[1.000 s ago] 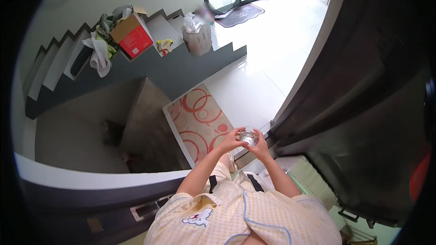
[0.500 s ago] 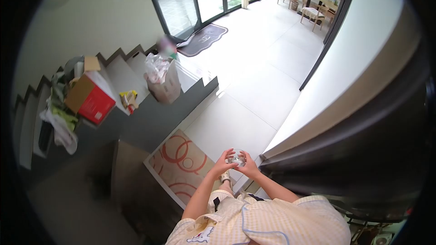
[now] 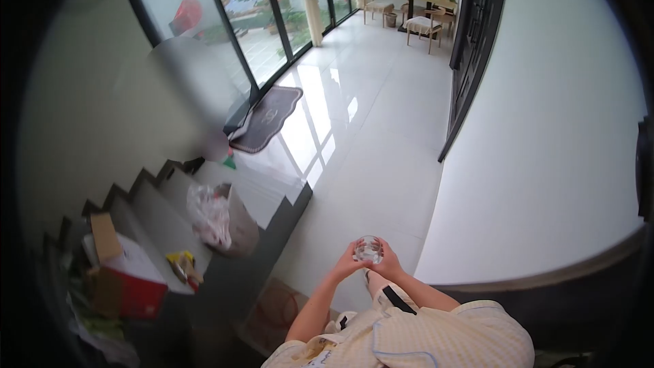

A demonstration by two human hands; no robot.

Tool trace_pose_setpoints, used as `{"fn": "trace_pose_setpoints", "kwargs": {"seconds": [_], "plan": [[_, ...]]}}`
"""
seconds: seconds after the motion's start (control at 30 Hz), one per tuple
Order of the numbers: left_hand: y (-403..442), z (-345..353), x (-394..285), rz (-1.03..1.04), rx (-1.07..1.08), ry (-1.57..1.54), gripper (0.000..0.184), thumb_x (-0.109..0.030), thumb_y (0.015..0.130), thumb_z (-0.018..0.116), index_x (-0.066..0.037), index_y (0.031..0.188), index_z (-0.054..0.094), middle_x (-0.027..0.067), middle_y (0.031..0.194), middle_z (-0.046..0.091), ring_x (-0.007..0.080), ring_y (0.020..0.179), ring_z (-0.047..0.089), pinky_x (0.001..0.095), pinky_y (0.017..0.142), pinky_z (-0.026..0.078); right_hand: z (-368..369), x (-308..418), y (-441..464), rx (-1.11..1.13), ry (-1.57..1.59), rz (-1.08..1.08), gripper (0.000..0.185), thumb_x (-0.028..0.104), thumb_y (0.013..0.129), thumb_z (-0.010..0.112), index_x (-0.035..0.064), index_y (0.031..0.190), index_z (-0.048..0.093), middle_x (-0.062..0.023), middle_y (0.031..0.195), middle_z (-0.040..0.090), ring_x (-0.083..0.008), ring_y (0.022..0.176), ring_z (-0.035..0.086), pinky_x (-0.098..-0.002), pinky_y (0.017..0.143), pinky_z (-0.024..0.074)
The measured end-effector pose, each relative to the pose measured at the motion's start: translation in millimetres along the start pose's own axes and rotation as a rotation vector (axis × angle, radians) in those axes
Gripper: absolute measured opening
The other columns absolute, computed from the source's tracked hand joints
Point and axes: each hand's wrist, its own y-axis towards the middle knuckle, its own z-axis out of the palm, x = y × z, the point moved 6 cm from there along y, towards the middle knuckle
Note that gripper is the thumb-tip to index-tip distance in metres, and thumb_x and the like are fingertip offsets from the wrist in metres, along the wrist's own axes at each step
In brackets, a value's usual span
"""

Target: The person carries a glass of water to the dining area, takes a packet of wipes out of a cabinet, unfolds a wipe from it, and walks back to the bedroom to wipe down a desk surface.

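A clear glass bowl [image 3: 368, 249] is held out in front of my body, above the pale tiled floor. My left hand [image 3: 350, 261] wraps round its left side, and my right hand [image 3: 387, 261] is closed round the right side. Whether anything clear is inside the bowl, I cannot tell. Below my arms show my checked yellow-and-white clothes and one leg stepping forward.
Stairs on the left carry a waste bin [image 3: 235, 221] with a plastic bag, a yellow packet [image 3: 182, 267] and a red box [image 3: 139, 293]. A dark mat [image 3: 269, 119] lies by the glass doors. A white wall [image 3: 538, 129] runs along my right. Chairs [image 3: 424, 26] and a table stand far ahead.
I have moved forward, past the patterned rug, and the stairs and bin now appear lower and nearer in view. Both hands keep hold of the glass bowl.
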Motion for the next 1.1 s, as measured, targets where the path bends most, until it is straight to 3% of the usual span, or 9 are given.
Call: {"fn": "trace_pose_setpoints", "kwargs": {"seconds": [0.17,0.27,0.33,0.47,0.53,0.67,0.7,0.83,1.1], "plan": [[133,-39,-26,-0.011,0.081,-0.049,0.079,-0.021,0.062,0.072,-0.001,0.123,0.026,0.0154,0.12,0.038,0.0219,0.11,0.039,0.0321,0.09,0.034,-32,-10,127,-0.072,-0.176,-0.061,0.079,0.033,0.061,0.073,0.0006,0.12,0.031,-0.0163,0.109,0.048,-0.0248,0.1,0.049,-0.0319,0.083,0.0405],[212,-66,-57,0.054,0.101,0.151,0.078,-0.019,0.062,0.072,-0.001,0.122,0.026,0.0148,0.12,0.039,0.0213,0.11,0.039,0.0316,0.09,0.035,-55,-4,206,-0.139,-0.208,-0.098,0.08,0.036,0.06,0.072,0.0004,0.119,0.031,-0.0177,0.109,0.047,-0.0259,0.1,0.049,-0.0319,0.083,0.0407],[260,-80,-85,0.048,0.114,0.098,0.077,-0.02,0.062,0.072,-0.001,0.122,0.027,0.0143,0.119,0.039,0.021,0.109,0.04,0.031,0.089,0.036,-74,5,260,-0.141,-0.2,-0.102,0.081,0.038,0.06,0.072,0.0007,0.119,0.031,-0.0181,0.109,0.047,-0.0262,0.1,0.049,-0.033,0.083,0.0412],[338,-118,-107,-0.003,0.115,0.181,0.077,-0.018,0.065,0.07,-0.005,0.125,0.024,0.0092,0.125,0.035,0.0203,0.111,0.038,0.0316,0.085,0.039,-88,11,354,-0.103,-0.223,-0.08,0.081,0.039,0.06,0.071,0.0014,0.12,0.031,-0.017,0.11,0.047,-0.0263,0.099,0.049,-0.0336,0.082,0.0412],[374,-141,-115,0.036,0.045,0.01,0.077,-0.021,0.063,0.072,-0.003,0.123,0.027,0.014,0.117,0.041,0.0202,0.106,0.042,0.0304,0.087,0.037,-89,11,400,-0.063,-0.235,-0.053,0.08,0.038,0.06,0.071,0.0022,0.12,0.031,-0.0159,0.11,0.047,-0.0264,0.099,0.049,-0.0332,0.083,0.0408],[476,-208,-72,-0.074,0.001,0.105,0.073,-0.02,0.064,0.072,0.0,0.121,0.03,0.0131,0.108,0.048,0.0193,0.099,0.047,0.0306,0.083,0.04,-86,-2,505,-0.093,-0.334,-0.081,0.079,0.034,0.06,0.072,0.003,0.12,0.031,-0.0161,0.113,0.045,-0.0274,0.1,0.048,-0.0333,0.083,0.0405],[492,-217,-103,-0.079,-0.007,-0.015,0.071,-0.021,0.062,0.072,0.001,0.118,0.033,0.0124,0.105,0.049,0.0186,0.095,0.049,0.0301,0.08,0.041,-85,-2,535,-0.102,-0.35,-0.084,0.079,0.034,0.06,0.071,0.0033,0.121,0.031,-0.0169,0.114,0.044,-0.0282,0.101,0.048,-0.0338,0.084,0.0404],[604,-281,-134,-0.048,0.067,0.156,0.072,-0.024,0.06,0.074,0.0,0.116,0.035,0.0122,0.105,0.049,0.0184,0.092,0.05,0.0299,0.079,0.041,-89,-5,661,-0.117,-0.353,-0.049,0.082,0.037,0.06,0.071,0.0037,0.121,0.029,-0.0182,0.113,0.045,-0.0294,0.1,0.048,-0.035,0.083,0.0409],[810,-348,-197,0.004,0.168,0.11,0.074,-0.027,0.058,0.076,0.0,0.115,0.036,0.0118,0.104,0.049,0.0178,0.094,0.048,0.0303,0.079,0.041,-140,5,868,-0.174,-0.378,0.006,0.081,0.034,0.06,0.071,0.0069,0.122,0.028,-0.0169,0.113,0.045,-0.0298,0.102,0.047,-0.0354,0.085,0.0403]]}}
